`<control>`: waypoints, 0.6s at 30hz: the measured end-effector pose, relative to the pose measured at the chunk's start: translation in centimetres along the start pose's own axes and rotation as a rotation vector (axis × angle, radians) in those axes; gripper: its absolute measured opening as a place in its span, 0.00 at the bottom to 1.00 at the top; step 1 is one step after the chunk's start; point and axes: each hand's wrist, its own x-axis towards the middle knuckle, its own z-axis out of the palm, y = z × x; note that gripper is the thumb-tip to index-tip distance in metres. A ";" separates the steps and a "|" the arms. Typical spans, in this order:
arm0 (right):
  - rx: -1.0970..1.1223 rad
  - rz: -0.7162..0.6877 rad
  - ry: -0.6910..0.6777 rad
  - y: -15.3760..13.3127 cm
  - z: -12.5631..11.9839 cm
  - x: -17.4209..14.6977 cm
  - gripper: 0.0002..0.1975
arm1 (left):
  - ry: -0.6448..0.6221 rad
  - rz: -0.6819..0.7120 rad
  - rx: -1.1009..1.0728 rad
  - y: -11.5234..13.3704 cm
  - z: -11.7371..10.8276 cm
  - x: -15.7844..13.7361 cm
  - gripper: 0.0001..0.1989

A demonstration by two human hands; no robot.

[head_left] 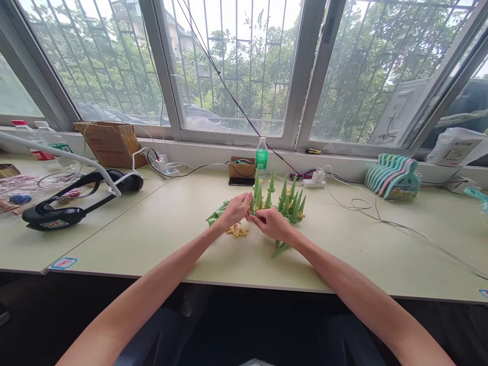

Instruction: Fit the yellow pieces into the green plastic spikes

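Pale table (362,249), three bottles (262,158); two hands (237,209) (272,223) beside green cones (283,191); grip's hold unclear.

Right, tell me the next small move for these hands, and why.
Probably finish the fingertip work before reaching for the loose yellow pieces: the left hand and right hand come close together by the upright green cones, what they hold is hard to make out, and the pile lies nearby.

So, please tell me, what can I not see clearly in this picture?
Head view: anything held between left hand and right hand; the hands hide it.
Head view: small print on green-labelled bottle; too tiny.
Head view: rest of turquoise object; cut off by right edge.
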 end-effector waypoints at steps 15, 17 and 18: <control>-0.017 -0.016 0.028 0.0 -0.1 0.1 0.22 | 0.242 0.252 0.561 -1.6 -2.4 0.9 0.07; 0.001 -0.018 0.036 0.0 -0.1 0.1 0.22 | 0.230 0.256 0.556 -1.6 -2.3 0.8 0.07; 0.014 -0.021 0.043 0.1 -0.1 0.1 0.23 | 0.226 0.259 0.552 -1.6 -2.3 0.8 0.07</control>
